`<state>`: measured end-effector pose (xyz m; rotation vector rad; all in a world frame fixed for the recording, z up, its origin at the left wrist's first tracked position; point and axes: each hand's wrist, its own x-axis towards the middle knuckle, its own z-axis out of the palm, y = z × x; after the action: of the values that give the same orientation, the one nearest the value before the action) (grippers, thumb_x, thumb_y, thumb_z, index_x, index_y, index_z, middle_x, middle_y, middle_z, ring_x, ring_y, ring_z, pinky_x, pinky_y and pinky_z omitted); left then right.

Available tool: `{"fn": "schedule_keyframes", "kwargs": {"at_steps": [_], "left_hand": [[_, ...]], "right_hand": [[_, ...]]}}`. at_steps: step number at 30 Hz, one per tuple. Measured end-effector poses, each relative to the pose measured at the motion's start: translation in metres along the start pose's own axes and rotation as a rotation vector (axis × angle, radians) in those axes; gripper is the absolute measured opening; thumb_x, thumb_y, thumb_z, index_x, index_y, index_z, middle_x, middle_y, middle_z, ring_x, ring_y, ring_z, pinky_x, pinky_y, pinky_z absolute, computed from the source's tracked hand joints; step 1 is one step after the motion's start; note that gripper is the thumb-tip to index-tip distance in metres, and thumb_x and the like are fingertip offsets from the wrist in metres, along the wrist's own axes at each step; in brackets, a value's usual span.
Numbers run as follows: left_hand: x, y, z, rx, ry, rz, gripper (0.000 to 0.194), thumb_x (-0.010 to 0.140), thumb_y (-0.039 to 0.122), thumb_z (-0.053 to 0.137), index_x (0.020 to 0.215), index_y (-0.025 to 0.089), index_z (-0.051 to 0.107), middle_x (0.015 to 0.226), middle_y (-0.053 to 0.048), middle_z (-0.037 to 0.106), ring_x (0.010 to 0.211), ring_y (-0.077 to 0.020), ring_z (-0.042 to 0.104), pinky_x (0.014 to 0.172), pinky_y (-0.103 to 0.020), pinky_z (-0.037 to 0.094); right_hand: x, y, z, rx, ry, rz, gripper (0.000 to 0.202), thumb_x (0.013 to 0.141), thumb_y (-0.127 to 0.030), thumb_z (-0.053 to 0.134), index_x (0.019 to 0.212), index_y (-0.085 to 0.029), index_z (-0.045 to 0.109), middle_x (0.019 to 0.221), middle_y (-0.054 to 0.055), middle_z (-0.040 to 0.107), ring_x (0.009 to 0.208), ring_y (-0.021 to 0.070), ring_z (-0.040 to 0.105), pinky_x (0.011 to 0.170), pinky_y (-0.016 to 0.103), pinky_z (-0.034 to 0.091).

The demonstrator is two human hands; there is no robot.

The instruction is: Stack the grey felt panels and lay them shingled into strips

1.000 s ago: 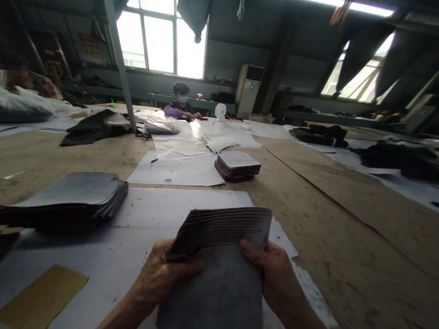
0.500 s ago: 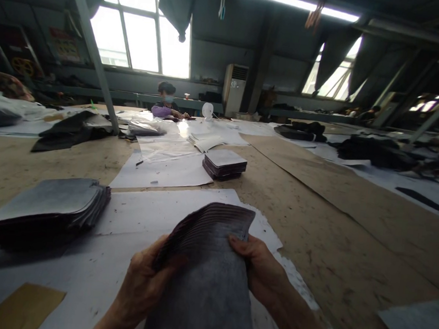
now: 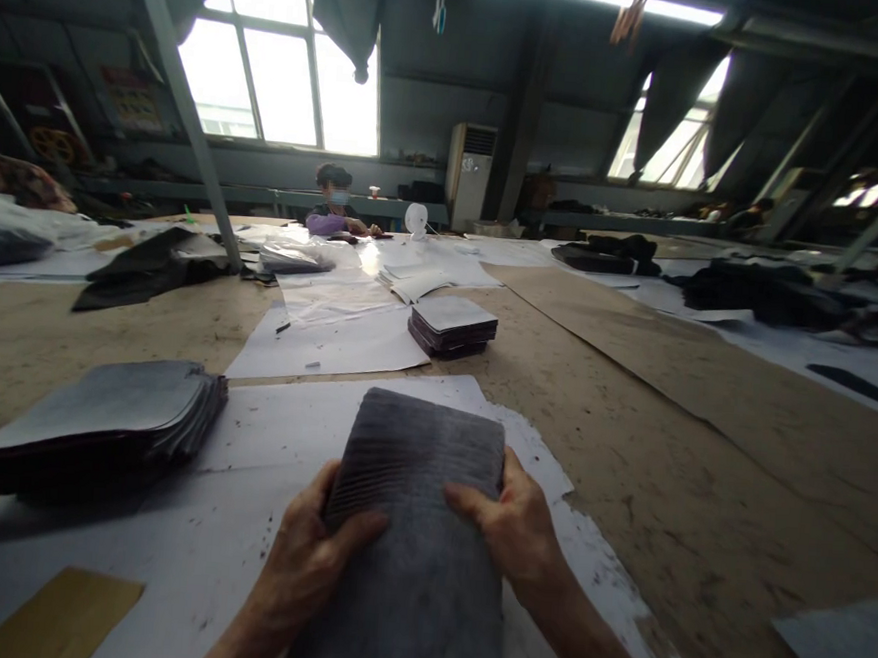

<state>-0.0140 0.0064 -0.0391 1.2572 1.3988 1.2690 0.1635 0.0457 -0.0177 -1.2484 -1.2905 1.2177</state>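
So in the head view both hands are on one thick stack of dark grey fabric pieces [image 3: 419, 558], front and centre, right at the bottom edge of the shot. The left hand [image 3: 314, 551] has the left side of it, thumb flat on the top piece and the fingers curled round the edge out of sight. The right hand [image 3: 519, 525] does the same on the right side, thumb on top, a bit higher up. Both are part open, just as wide as the stack lets them be. The far end of the stack is fanned out so the layers show as thin ridges, mostly toward the left.

Under it there's white paper [image 3: 247, 496] spread over a big brown table [image 3: 629, 412], with small dark scraps sprinkled on it. Off to the left sits another pile of grey pieces [image 3: 118, 397], edges uneven, and nearer the bottom left there's a tan card [image 3: 62, 613] lying on the paper. Past the hands is a smaller, neater stack [image 3: 452, 325], with some loose white sheets [image 3: 414, 280] behind it. Dark cloth [image 3: 757, 291] is heaped on the right, and a greyish sheet [image 3: 845, 648] lies at the lower right. Across the table there's a person in a mask [image 3: 336, 207] next to a small white fan [image 3: 417, 219].
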Motion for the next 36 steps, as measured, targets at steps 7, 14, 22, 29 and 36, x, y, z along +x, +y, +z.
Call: {"fn": "schedule_keyframes", "kwargs": {"at_steps": [7,14,22,29,36], "left_hand": [[0.002,0.001,0.000,-0.288,0.039,-0.142,0.048,0.057,0.024,0.073,0.101,0.016,0.056,0.084,-0.003,0.067,0.074,-0.0184,0.061,0.067,-0.027,0.049],[0.001,0.007,-0.007,-0.606,-0.019,-0.416,0.038,0.058,0.031,0.072,0.089,0.012,0.062,0.075,-0.008,0.067,0.063,-0.0207,0.062,0.060,-0.032,0.050],[0.002,0.006,-0.009,0.071,0.136,0.174,0.020,0.065,0.026,0.067,0.083,0.018,0.069,0.081,-0.001,0.067,0.079,-0.0198,0.059,0.072,-0.025,0.046],[0.004,0.005,-0.006,-0.474,0.025,-0.386,0.026,0.057,0.027,0.073,0.076,0.012,0.066,0.068,-0.006,0.068,0.059,-0.0199,0.061,0.060,-0.032,0.051],[0.006,0.000,-0.009,-0.464,0.084,-0.244,0.026,0.054,0.026,0.075,0.075,0.013,0.066,0.069,-0.003,0.068,0.058,-0.0159,0.060,0.056,-0.026,0.049]], "right_hand": [[0.003,0.002,0.002,0.433,-0.195,0.457,0.032,0.056,-0.023,0.069,0.084,-0.010,0.059,0.069,0.009,0.067,0.063,0.0233,0.063,0.060,0.034,0.050],[-0.005,0.004,0.003,-0.095,-0.088,-0.140,0.022,0.064,-0.031,0.064,0.082,-0.017,0.063,0.067,-0.002,0.063,0.063,0.0162,0.057,0.059,0.025,0.046],[-0.001,0.000,0.000,0.252,-0.252,0.178,0.043,0.059,-0.021,0.067,0.100,-0.016,0.055,0.084,0.004,0.066,0.078,0.0236,0.061,0.065,0.032,0.050],[-0.009,0.009,0.009,-0.189,0.039,-0.294,0.013,0.062,-0.022,0.063,0.075,-0.021,0.062,0.071,-0.001,0.065,0.071,0.0187,0.059,0.069,0.029,0.047],[0.001,0.010,0.005,0.319,-0.298,0.258,0.037,0.061,-0.031,0.068,0.093,-0.014,0.061,0.078,0.005,0.068,0.069,0.0229,0.063,0.066,0.036,0.050]]}}
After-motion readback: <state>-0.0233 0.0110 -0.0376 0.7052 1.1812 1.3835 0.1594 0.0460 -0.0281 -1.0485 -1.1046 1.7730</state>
